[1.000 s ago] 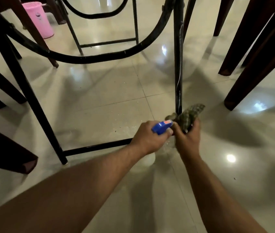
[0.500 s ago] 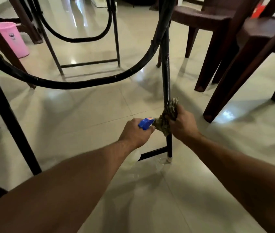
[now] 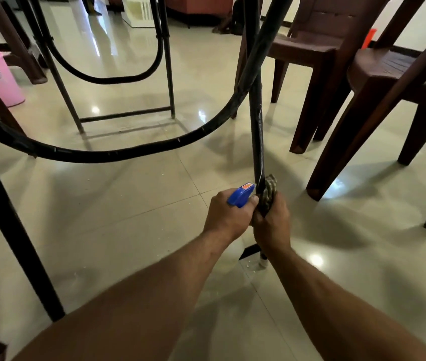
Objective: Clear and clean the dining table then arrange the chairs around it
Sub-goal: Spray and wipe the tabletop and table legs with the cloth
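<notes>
I look under the table at its black metal frame. My right hand [image 3: 272,220] grips a dark checked cloth [image 3: 269,190] wrapped round the near upright table leg [image 3: 257,131], low down. Close on its left, my left hand [image 3: 229,217] holds a spray bottle by its blue trigger head [image 3: 240,198]; the bottle's body is hidden under the hand. A curved black brace [image 3: 118,152] sweeps from the leg to the left. Two dark brown plastic chairs [image 3: 318,48] [image 3: 394,74] stand to the right.
A pink plastic bin [image 3: 0,76] stands on the floor at the far left. The far table legs and crossbar [image 3: 126,114] are beyond. More brown chair legs [image 3: 16,40] sit upper left. Small crumbs and wet spots lie on the glossy tiles near the leg's foot [image 3: 262,261].
My right hand has slid the cloth up the table leg from near its foot. My left hand with the spray bottle followed alongside, and the view tilted up toward the chairs.
</notes>
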